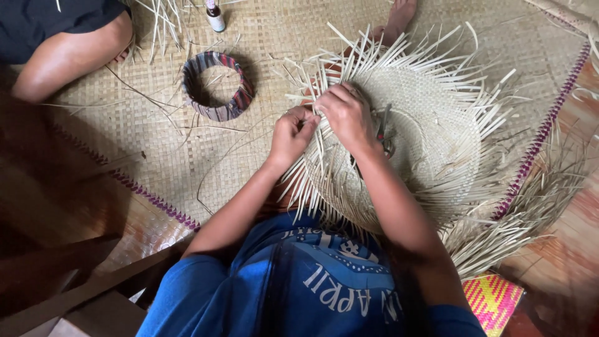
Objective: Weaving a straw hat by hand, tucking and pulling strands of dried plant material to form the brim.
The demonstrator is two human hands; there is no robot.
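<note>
woven matting [156, 143] covers the floor under us, pale straw in a checked plait, with a purple stitched border running along its left and right edges. we sit near the mat's near edge with a half-made straw hat [430, 131] resting in front of us, crown up, its brim unfinished and bristling with loose strips [324, 187] on every side.

our left hand [292, 134] is pinched shut on a few of those strips at the hat's left rim, thumb against fingertips. our right hand [348, 115] is curled over the same spot, fingers closed on neighbouring strips; we think it grips them, though the knuckles hide the fingertips. a dark, slim tool [384, 128], perhaps scissors, lies on the crown just beside the right wrist.

we judge the hat very light and springy: the woven part keeps its shape but would dent under pressure, while the free strips are thin, flat, dry and likely to crease or split if bent sharply. best held by the tight woven rim, or each strip close to where it leaves the weave, not by its tip.

toward the mat's far left edge lie a striped woven ring [218, 87] and a small bottle [215, 17], beside another person's knee [68, 56]. a pink and yellow woven piece [493, 299] shows at the near right corner.
</note>
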